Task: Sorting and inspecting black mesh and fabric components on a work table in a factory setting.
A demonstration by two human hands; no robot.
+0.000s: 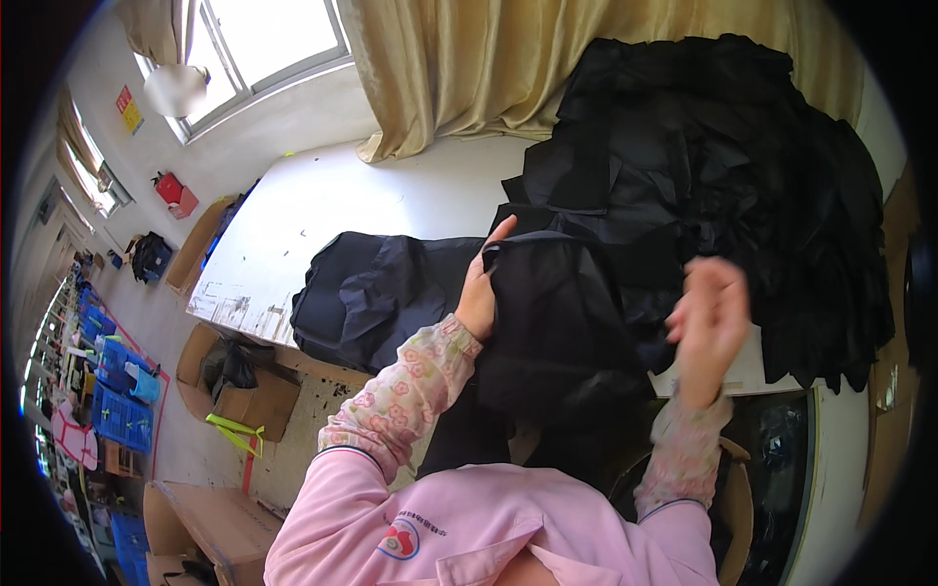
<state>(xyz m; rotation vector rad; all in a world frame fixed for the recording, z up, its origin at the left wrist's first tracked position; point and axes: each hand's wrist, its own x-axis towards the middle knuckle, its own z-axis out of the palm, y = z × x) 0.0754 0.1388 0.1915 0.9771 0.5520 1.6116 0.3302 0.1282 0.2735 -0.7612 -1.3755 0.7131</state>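
My left hand (479, 298) grips the upper left edge of a black fabric piece (557, 327), with the thumb and fingers about that edge. The piece hangs down over the table's near edge in front of me. Off to its right, my right hand (708, 317) is raised and smeared by motion, its fingers partly curled; whether anything is in them I cannot make out. A smaller stack of black fabric pieces (376, 293) lies left of my left hand. Beyond my right hand rises a large heap of black fabric pieces (674, 146).
The white table (332, 200) has a worn, chipped left edge. A beige curtain (459, 68) hangs down behind it. Cardboard boxes (259, 400) stand on the floor below the table's left side, another cardboard box (210, 527) nearer me. Blue crates (122, 410) line the far left.
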